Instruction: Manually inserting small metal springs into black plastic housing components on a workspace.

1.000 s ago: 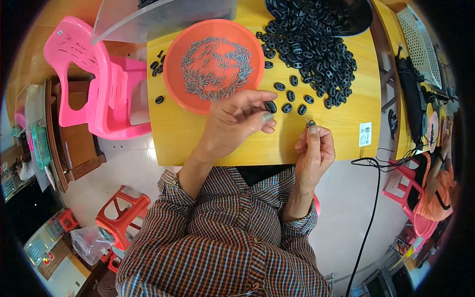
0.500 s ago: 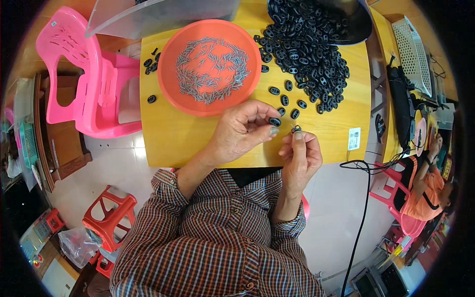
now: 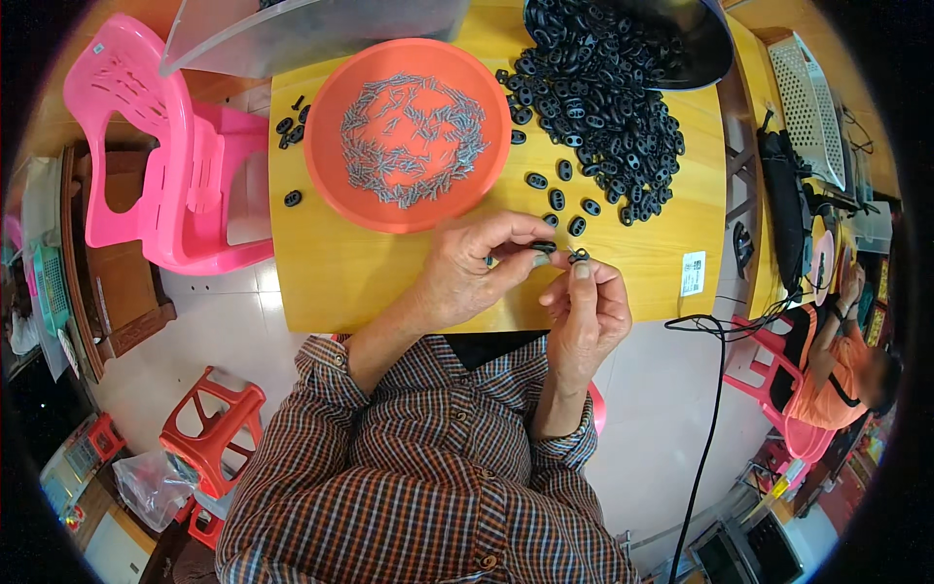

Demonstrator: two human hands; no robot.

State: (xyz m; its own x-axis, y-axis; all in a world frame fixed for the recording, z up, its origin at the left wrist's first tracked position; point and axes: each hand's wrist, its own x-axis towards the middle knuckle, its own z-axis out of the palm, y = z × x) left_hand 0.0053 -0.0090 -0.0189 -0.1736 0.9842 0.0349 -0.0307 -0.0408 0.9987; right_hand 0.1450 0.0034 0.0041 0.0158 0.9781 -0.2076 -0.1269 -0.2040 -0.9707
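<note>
Between thumb and fingertips, my left hand (image 3: 469, 265) pinches a black oval plastic piece (image 3: 543, 247), tilted so that it shows nearly edge-on. My right hand (image 3: 590, 316) grips a second small black plastic piece (image 3: 579, 256) under its thumb; a thin metal bit seems to stick out of it, too small to make out. The two pieces are close together over the table's near part. Just beyond my fingers lie several loose black two-hole ovals (image 3: 591, 206). An orange basin (image 3: 428, 220) beyond my left hand has many small grey metal pins or screws (image 3: 375, 180) in it.
A large heap of black ovals (image 3: 623, 136) spills from a dark tub (image 3: 696, 49) at the far right of the yellow table (image 3: 389, 282). A translucent bin (image 3: 321, 44) stands far left. A pink chair (image 3: 185, 195) is leftward; another person (image 3: 837, 380) sits at the right.
My left hand's oval has turned from showing its face to nearly edge-on and come slightly closer to the right hand's piece. Both hands keep their grips; the view has shifted slightly.
</note>
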